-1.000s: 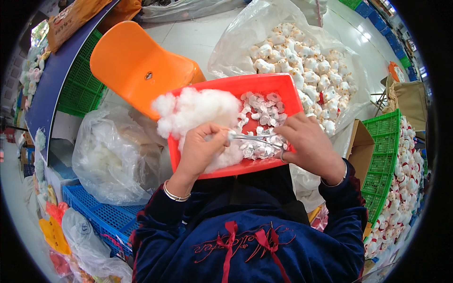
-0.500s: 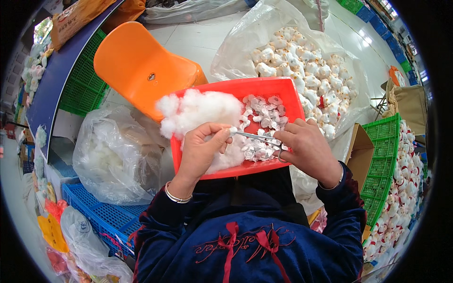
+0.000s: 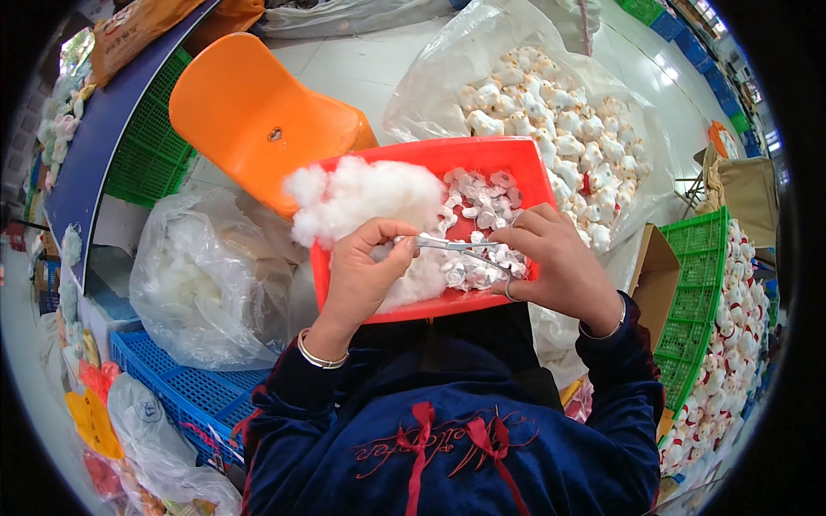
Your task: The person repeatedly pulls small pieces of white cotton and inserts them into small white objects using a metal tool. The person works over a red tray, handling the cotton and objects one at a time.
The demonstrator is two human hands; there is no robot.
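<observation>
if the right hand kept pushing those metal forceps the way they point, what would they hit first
Probably the left hand: the forceps in the right hand point left, tips already at its fingers, above the red tray.

The red tray (image 3: 516, 159) on the lap is crowded: a mound of white stuffing (image 3: 366, 193) fills its far left, small white pieces (image 3: 482, 193) cover the middle and right, and only its bare far-right corner is free. The left hand (image 3: 361, 275) and right hand (image 3: 559, 258), joined by metal forceps (image 3: 456, 247), block the near edge. An orange chair (image 3: 258, 120) closes the far left, a clear bag (image 3: 211, 279) the left, a toy-filled bag (image 3: 559, 112) the far right, a green crate (image 3: 697, 301) the right.
</observation>
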